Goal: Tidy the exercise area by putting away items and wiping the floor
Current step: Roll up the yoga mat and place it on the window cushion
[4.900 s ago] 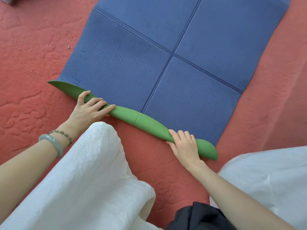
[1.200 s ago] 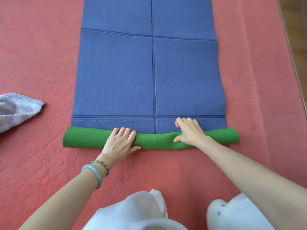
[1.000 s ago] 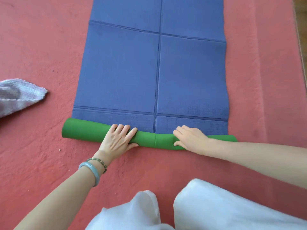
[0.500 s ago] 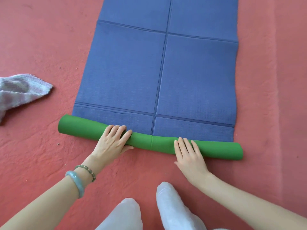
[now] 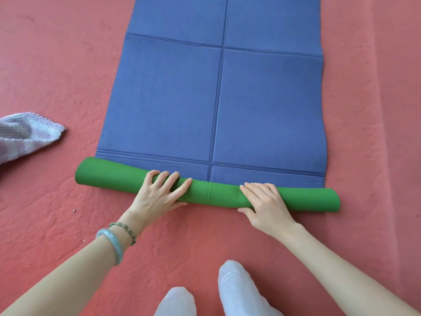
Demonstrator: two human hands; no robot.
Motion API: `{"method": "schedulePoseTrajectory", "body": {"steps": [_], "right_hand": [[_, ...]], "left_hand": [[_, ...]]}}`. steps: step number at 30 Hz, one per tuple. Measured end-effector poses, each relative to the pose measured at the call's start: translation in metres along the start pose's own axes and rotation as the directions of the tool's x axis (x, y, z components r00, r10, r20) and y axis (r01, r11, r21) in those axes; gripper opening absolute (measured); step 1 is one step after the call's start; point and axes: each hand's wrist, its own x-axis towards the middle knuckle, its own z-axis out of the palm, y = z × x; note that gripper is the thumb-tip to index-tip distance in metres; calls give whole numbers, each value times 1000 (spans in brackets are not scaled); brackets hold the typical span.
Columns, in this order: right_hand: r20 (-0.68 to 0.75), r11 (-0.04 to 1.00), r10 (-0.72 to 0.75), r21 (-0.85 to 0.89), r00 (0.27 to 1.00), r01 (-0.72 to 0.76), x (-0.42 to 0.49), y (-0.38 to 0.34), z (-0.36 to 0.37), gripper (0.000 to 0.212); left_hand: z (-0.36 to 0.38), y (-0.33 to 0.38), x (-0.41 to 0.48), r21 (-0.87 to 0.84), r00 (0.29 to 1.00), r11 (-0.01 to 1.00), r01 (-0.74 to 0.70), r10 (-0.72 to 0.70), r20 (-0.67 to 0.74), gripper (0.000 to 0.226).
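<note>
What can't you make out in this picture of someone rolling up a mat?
Head view only:
- Blue mat, far end: cut off by the top edge, so the length left to roll is unknown.
- Knitted cloth: cut by the left edge; full shape unseen.
- Green roll: inner turns hidden by its outer layer.
- Specks on the red floor: too small to identify.

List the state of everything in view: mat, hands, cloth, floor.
yoga mat: near end rolled into a green tube, the rest flat, blue side up.
left hand: grips the roll, fingers spread over it, thumb on the near side.
right hand: grips the roll, thumb at its near edge.
cloth: crumpled, apart from the mat.
floor: red, a few specks on it.
</note>
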Motion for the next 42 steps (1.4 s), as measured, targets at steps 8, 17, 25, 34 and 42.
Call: {"method": "schedulePoseTrajectory", "body": {"steps": [8, 17, 25, 34, 42], "right_hand": [[45, 962, 162, -228, 986, -148, 4, 2, 0, 76], [106, 956, 131, -275, 986, -98, 27, 19, 4, 74], [115, 940, 129, -332, 985, -84, 27, 16, 5, 78], [184, 910, 193, -401, 964, -106, 31, 9, 2, 78], [233, 918, 191, -386, 953, -90, 31, 9, -2, 79]], "left_hand": [[0, -27, 36, -110, 987, 993, -47, 63, 148, 54], [-25, -86, 18, -211, 928, 969, 131, -45, 369, 86], [-32, -133, 2, -94, 779, 972, 215, -112, 617, 99], [-36, -134, 19, -70, 505, 923, 379, -143, 851, 72], [-34, -142, 30, -81, 256, 818, 569, -84, 963, 54]]}}
